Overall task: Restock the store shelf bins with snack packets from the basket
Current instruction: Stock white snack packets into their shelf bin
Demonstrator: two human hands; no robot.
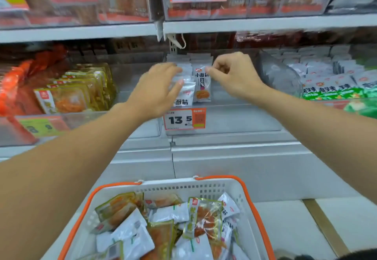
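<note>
The grey metal store shelf (265, 23) fills the upper half of the view, its clear plastic bins (234, 117) fronted by an orange-and-white price tag reading 13.5 (184, 119). At six o'clock sits the white plastic basket with orange rim and handles (204, 187), well below the shelf and holding a loose heap of snack packets. At twelve o'clock both hands work inside the middle bin. The left hand (157, 88) lies with fingers spread against a leaning stack of small white foil snack packets (186, 88). The right hand (232, 74), just beside it, pinches the top edge of an upright white packet printed with an orange food picture (203, 84). To do this well, I judge the left hand should brace the stack while the right squares each packet upright, labels facing out. The packets look thin, glossy and slippery.
</note>
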